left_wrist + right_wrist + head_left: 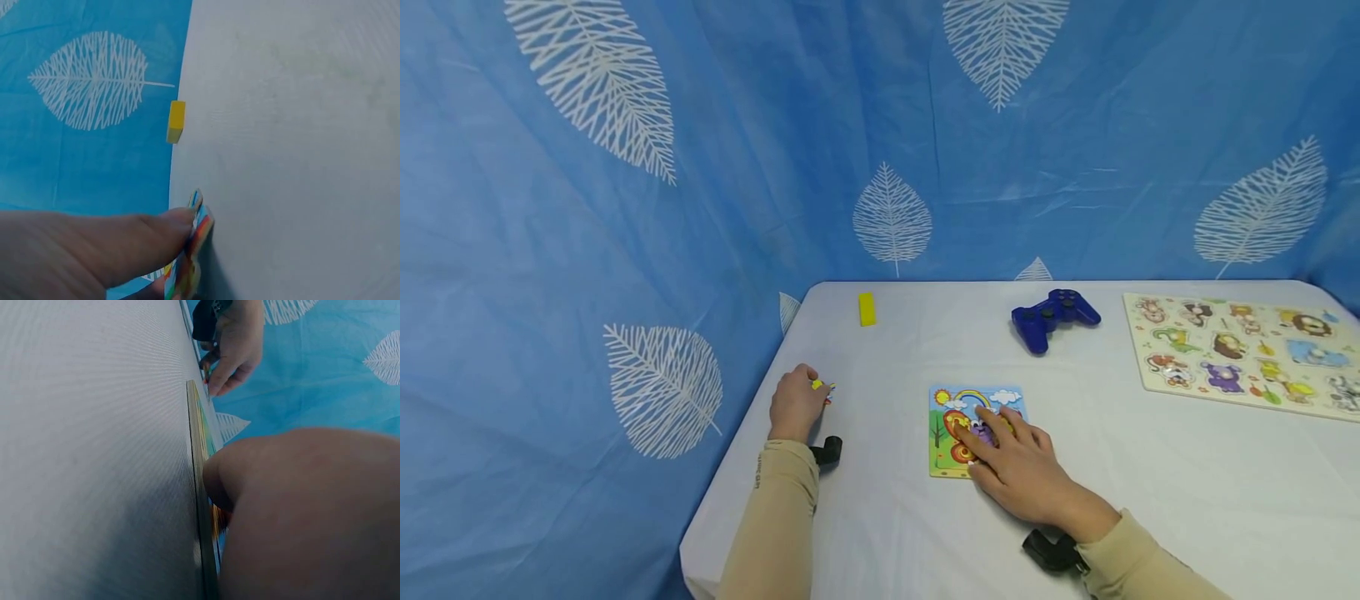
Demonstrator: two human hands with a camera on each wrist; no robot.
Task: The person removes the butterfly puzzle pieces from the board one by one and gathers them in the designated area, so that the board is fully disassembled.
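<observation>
My left hand (795, 406), at the left of the table, pinches a small, flat, multicoloured puzzle piece (201, 232) between thumb and fingers. In the left wrist view the piece is seen nearly edge-on, and the fingers hide part of it. My right hand (1026, 473) rests with spread fingers on a square butterfly puzzle board (939, 463) in front of me. The fingers cover much of the board's right side. From the right wrist view, the thumb (231, 469) lies over the board's edge, and the board is flat on the table.
A yellow block (867, 309) lies toward the back left. Behind the butterfly board is a blue game controller (1055, 318). A large animal puzzle board (1201, 380) lies at the right of the white table (895, 533). Blue leaf-print cloth (760, 183) hangs behind and to the left.
</observation>
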